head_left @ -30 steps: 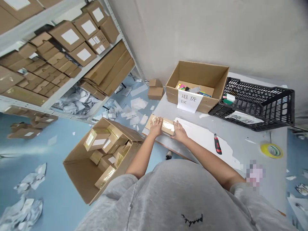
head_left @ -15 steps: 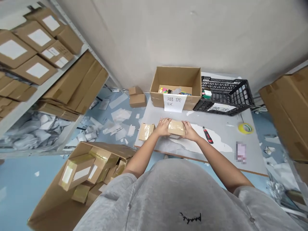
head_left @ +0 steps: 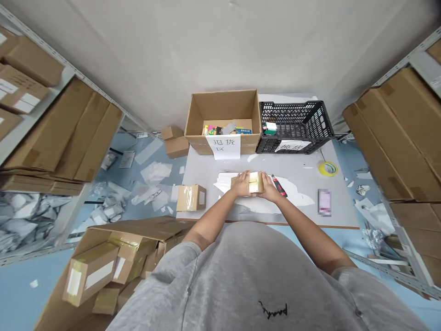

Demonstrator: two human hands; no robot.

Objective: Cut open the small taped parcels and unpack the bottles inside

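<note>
Carton (head_left: 256,181) braced two-handed.
Your left hand (head_left: 242,183) and right hand (head_left: 268,187) grasp opposite sides, likely to steady it.

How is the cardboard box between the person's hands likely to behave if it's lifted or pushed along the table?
The cardboard box would probably feel stiff; its visible edges look straight between the left hand and right hand. If pushed, it might drag the ragged white paper showing around it. Its weight is hard to judge, since any contents are hidden.
</note>
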